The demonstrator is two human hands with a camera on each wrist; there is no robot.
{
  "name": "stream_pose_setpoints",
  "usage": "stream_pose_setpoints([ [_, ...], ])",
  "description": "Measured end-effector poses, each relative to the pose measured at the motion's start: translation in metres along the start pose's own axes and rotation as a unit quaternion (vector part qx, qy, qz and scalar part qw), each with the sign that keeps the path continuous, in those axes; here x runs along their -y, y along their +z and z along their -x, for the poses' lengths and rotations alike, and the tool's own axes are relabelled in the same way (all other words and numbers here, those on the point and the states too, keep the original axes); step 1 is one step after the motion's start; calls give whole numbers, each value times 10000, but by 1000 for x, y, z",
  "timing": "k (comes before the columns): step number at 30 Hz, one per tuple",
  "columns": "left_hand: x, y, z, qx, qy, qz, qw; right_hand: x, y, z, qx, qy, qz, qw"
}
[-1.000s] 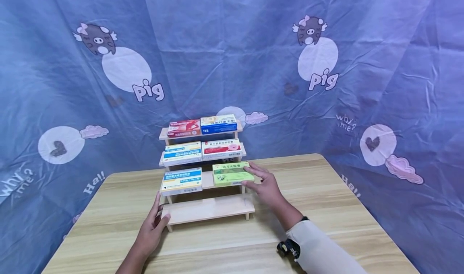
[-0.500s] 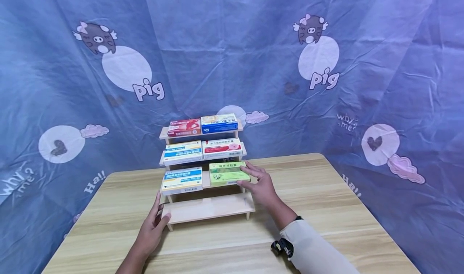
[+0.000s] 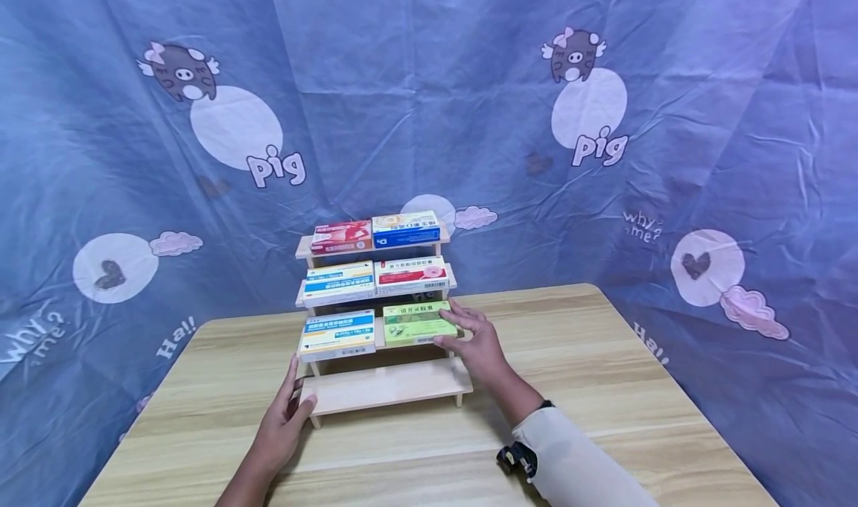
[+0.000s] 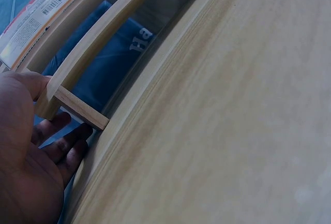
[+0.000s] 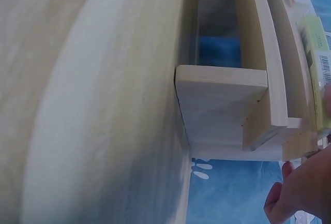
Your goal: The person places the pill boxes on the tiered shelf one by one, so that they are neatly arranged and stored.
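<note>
A stepped wooden display rack (image 3: 389, 386) stands on the table. My left hand (image 3: 276, 423) grips the left end of its lowest shelf; in the left wrist view the thumb lies over the shelf and the fingers are near the leg. On the second shelf from the bottom, my right hand (image 3: 481, 347) pinches a green medicine box (image 3: 414, 322) by its right end, thumb at the front edge and fingers at the back. Left of it lies a blue-and-white medicine box (image 3: 337, 333), with a narrow gap between. The right wrist view shows the green box only in part.
The shelf above holds another blue-and-white box (image 3: 338, 282) and a red-and-white box (image 3: 411, 274). On the top shelf are a red box (image 3: 342, 237) and a blue-and-yellow box (image 3: 406, 228). A patterned blue cloth (image 3: 429, 120) hangs behind the wood-grain table (image 3: 570, 373).
My right hand has slid the green medicine box left along its shelf, closer to the blue-and-white box. My left hand has stayed on the rack's left end.
</note>
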State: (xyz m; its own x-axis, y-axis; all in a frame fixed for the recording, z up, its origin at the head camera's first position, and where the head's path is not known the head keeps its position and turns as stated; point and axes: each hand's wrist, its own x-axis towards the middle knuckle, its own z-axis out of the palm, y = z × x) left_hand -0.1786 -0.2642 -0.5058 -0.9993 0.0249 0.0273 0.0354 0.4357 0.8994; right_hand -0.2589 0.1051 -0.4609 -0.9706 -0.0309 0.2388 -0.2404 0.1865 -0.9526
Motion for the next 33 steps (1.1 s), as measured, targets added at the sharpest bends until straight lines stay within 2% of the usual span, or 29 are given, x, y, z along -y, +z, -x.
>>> stream_pose_setpoints([
  [14,3,1,0,-72,3,-141,9999,0,4,1,-13,-18,133,9999],
  [21,3,1,-2,15,-79,-5,10000,-1,4,1,-89,-6,144,9999],
  [33,3,1,-2,6,-164,19,9999,-7,2,-1,4,22,181,9998],
])
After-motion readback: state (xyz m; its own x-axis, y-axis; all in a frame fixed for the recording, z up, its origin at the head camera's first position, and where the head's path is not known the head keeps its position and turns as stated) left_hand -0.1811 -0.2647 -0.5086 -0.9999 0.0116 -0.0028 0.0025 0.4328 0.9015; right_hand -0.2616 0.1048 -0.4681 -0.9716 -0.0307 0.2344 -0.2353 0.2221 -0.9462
